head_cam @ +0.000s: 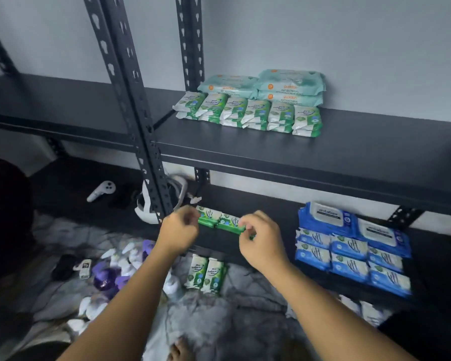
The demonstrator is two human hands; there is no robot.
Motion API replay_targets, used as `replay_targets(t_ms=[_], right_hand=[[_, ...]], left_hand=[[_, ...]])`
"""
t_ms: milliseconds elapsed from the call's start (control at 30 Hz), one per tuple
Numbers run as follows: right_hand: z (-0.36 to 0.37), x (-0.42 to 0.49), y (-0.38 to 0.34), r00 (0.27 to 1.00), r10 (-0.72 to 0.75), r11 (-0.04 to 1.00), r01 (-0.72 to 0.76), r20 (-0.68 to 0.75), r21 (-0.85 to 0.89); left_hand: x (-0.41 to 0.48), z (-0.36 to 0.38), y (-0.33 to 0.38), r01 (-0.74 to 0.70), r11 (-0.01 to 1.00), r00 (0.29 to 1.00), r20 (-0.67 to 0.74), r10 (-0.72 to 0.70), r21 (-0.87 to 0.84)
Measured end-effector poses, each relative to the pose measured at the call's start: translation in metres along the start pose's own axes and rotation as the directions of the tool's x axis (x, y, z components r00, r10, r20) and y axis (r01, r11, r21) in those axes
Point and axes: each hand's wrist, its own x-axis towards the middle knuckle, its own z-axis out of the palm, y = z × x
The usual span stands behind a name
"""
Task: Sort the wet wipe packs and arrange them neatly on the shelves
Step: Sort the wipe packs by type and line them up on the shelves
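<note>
Two small green wet wipe packs (220,220) lie side by side at the left front of the lower shelf (271,212). My left hand (179,229) pinches their left end and my right hand (258,239) grips the right end. Blue wipe packs (349,251) are stacked in rows further right on that shelf. On the upper shelf (323,152) stands a row of green packs (248,113), with pale teal packs (266,86) behind them. Two more green packs (206,274) lie on the floor below my hands.
A black slotted upright (141,142) rises just left of my left hand. White and purple packs (115,272) are scattered over the grey floor cloth. A white headset (151,204) and a controller (100,190) sit on the neighbouring low shelf.
</note>
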Motion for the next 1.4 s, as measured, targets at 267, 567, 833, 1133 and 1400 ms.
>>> replay_targets(t_ms=[267,567,833,1133,1400], right_hand=[[0.094,-0.034,0.093,0.553,0.768,0.59,-0.807,0.323,-0.022],[0.184,-0.041,0.182,0.234,0.899,0.346,-0.898,0.371,-0.272],[0.244,-0.045,0.209,0.115,0.922,0.199,-0.96,0.369,-0.197],[0.259,-0.047,0.222,0.064,0.943,0.139,-0.967,0.327,-0.214],[0.223,-0.079,0.215,0.269,0.947,0.31,-0.904,0.174,-0.293]], left_hand=[[0.009,0.069,-0.114,0.476,0.873,0.816,0.316,-0.484,0.11],[0.052,0.144,-0.181,0.586,0.783,0.73,0.282,-0.622,0.21],[0.072,0.184,-0.228,0.61,0.694,0.671,0.217,-0.709,0.382],[0.068,0.199,-0.246,0.684,0.637,0.624,0.169,-0.763,0.355],[0.038,0.206,-0.22,0.721,0.644,0.544,0.366,-0.755,0.258]])
